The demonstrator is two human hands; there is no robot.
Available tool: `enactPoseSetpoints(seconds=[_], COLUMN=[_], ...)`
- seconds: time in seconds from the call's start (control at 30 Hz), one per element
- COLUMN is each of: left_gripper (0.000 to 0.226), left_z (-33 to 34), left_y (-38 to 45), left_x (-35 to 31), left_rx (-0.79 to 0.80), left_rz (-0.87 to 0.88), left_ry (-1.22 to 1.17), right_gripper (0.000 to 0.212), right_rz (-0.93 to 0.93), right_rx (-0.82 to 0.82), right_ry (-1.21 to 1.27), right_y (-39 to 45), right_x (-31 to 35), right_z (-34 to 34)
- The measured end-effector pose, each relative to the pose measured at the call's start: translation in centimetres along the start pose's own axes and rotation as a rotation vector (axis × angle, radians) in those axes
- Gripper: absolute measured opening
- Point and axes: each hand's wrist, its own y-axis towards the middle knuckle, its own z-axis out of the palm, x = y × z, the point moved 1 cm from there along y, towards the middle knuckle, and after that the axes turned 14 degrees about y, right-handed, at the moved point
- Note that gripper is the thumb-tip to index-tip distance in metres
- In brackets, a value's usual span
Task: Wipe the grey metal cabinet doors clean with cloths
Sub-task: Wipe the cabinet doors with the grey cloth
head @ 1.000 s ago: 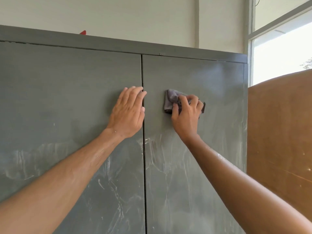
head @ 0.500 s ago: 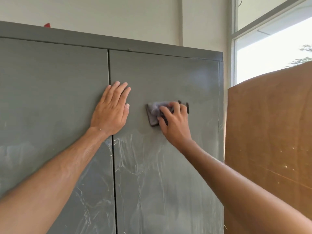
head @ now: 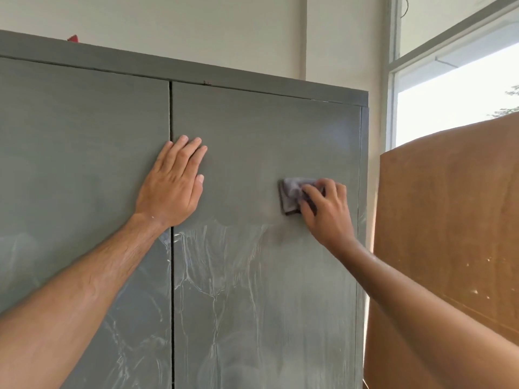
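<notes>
Fingers of the left hand (head: 171, 186) lie straight and close together, palm flat across the seam (head: 170, 113) between the two doors, thumb side on the right door (head: 252, 136), gripping nothing. Likely reason: bracing, pins both door edges so the sheet metal doesn't flex or rattle under wiping pressure, and steadies the reach at this height. Left door (head: 78, 136): upper part looks matte and even, lower part carries whitish dried streaks. Right door same pattern: clean-looking band from the top edge down to roughly hand level, streaky residue below, with runs spreading downward. Right hand (head: 325, 211) sits well over toward the outer edge of the right door, fingers curled and clamped on a bunched grey cloth (head: 292, 195), pressing it flat to the metal; most of the wad shows left of the fingertips. Bunched grip probably gives a firm pad and concentrated pressure vs a loose open cloth. Cloth is at the boundary between the clean zone and the streaks, so my read: working top-down, upper band done, lower part of both doors not yet done. Only one cloth in view. Brown board (head: 449, 234) leans just beside the cabinet's right side, so limited elbow room near that edge. Risk: smearing residue rather than lifting it if the cloth is loaded.
</notes>
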Motion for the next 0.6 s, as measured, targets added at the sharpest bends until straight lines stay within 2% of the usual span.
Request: enactPoseSetpoints(seconds=[0.07, 0.13, 0.23, 0.3, 0.43, 0.5, 0.6], left_gripper=[0.06, 0.06, 0.059, 0.059, 0.06, 0.06, 0.06], left_z=[0.1, 0.1, 0.0, 0.0, 0.1, 0.1, 0.0], left_y=[0.1, 0.1, 0.1, 0.1, -0.1, 0.0, 0.1], left_x=[0.0, 0.1, 0.2, 0.0, 0.0, 0.0, 0.1], left_rx=[-0.013, -0.014, -0.016, -0.006, -0.014, -0.019, -0.006], left_rz=[-0.009, -0.004, 0.0, 0.006, -0.007, -0.002, 0.004], left_ry=[0.008, 0.006, 0.003, -0.002, 0.011, 0.005, -0.01], right_gripper=[0.021, 0.021, 0.024, 0.024, 0.024, 0.024, 0.022], right_rz=[0.216, 0.283, 0.012, -0.02, 0.353, 0.302, 0.063], right_rx=[-0.128, -0.148, 0.026, 0.081, -0.11, -0.1, 0.041], right_ry=[0.066, 0.085, 0.036, -0.023, -0.006, 0.016, -0.01], right_y=[3.2, 4.1, 0.5, -0.9, 5.0, 5.6, -0.1], right_x=[-0.8, 0.2, 0.0, -2.7, -4.7, -3.9, -4.2], right_z=[-0.1, 0.5, 0.3, -1.6, -4.0, -3.6, -3.3])
